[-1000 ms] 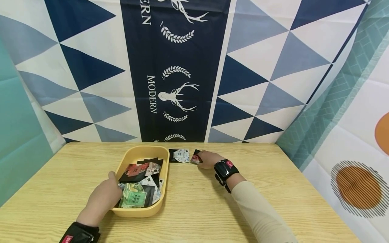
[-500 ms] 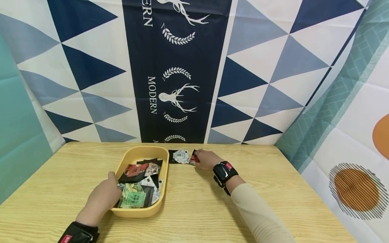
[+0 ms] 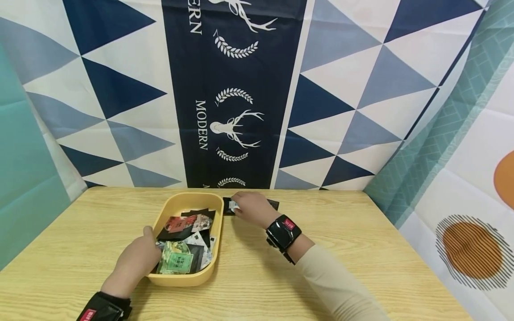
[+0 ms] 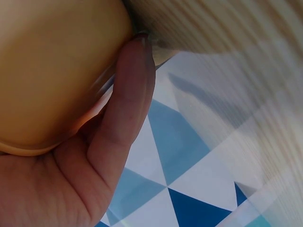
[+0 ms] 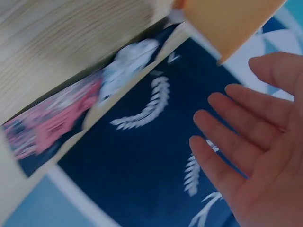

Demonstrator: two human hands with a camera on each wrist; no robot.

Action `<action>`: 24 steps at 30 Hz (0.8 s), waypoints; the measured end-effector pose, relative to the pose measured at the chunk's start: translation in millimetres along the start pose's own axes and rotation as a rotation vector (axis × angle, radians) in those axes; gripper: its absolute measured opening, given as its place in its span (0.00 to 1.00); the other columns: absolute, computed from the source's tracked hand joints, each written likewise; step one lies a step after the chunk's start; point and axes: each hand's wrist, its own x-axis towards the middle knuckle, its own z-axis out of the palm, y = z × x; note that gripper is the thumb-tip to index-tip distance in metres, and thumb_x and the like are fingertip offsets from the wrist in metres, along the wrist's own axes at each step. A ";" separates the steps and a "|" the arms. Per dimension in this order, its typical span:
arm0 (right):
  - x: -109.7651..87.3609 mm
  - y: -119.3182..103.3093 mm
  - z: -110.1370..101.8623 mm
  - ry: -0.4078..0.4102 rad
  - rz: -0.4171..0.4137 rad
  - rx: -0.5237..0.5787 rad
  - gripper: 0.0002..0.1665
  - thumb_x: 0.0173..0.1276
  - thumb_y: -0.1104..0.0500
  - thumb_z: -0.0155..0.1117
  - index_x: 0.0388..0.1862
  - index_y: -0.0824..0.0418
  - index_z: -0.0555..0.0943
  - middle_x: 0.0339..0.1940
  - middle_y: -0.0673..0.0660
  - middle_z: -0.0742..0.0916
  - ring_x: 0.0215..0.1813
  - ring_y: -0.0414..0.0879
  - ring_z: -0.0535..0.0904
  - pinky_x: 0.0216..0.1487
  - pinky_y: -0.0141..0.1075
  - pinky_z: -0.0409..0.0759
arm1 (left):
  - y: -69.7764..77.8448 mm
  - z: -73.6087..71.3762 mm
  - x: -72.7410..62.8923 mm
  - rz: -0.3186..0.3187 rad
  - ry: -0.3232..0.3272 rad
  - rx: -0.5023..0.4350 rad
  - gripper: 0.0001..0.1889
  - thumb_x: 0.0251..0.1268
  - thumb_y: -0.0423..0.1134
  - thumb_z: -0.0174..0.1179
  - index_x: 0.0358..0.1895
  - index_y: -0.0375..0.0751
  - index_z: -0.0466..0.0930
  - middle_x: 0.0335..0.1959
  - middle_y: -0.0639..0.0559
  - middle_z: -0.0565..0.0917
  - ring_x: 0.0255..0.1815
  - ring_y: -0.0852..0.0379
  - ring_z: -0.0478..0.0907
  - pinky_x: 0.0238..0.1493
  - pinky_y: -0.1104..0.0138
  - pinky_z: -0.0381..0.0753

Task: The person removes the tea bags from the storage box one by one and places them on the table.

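Packets (image 5: 59,120) right of the bin (image 3: 182,280): probably light, slippery; pinch edges. Right grip (image 3: 254,208) released; left grip (image 3: 138,257) grasping bin.

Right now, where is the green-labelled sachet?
In the head view, the green-labelled sachet lies left of centre, in the near end of the yellow tub, just right of the left hand.

A triangle-patterned backdrop (image 3: 337,89) (navy-striped) rises behind a wood-grained table (image 3: 249,258).

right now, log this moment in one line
left hand: grips yellow bin | right hand: hovers near red-printed packet, white-printed packet | loaded: packets in yellow bin
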 end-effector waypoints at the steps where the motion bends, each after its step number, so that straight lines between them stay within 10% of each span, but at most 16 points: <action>1: 1.4 -5.9 -2.5 0.012 -0.013 -0.009 0.15 0.63 0.54 0.61 0.47 0.58 0.81 0.42 0.51 0.85 0.43 0.44 0.82 0.45 0.37 0.78 | -0.1 -0.4 -0.3 -0.003 -0.001 -0.001 0.33 0.59 0.30 0.45 0.64 0.16 0.43 0.25 0.37 0.77 0.19 0.52 0.71 0.19 0.64 0.66; 15: 28.4 -79.9 -4.6 -0.073 -0.170 0.021 0.14 0.67 0.48 0.57 0.46 0.52 0.79 0.40 0.47 0.82 0.39 0.39 0.78 0.36 0.31 0.76 | -3.5 4.0 1.2 0.019 0.019 0.010 0.30 0.60 0.30 0.43 0.62 0.15 0.44 0.22 0.40 0.76 0.18 0.53 0.71 0.19 0.64 0.66; 24: 37.3 -97.6 6.6 -0.196 -0.168 0.107 0.30 0.65 0.40 0.56 0.63 0.48 0.71 0.61 0.48 0.76 0.61 0.39 0.73 0.54 0.35 0.74 | -2.0 3.2 -1.4 0.052 0.063 0.031 0.28 0.61 0.30 0.44 0.61 0.15 0.47 0.21 0.40 0.76 0.18 0.53 0.71 0.19 0.63 0.66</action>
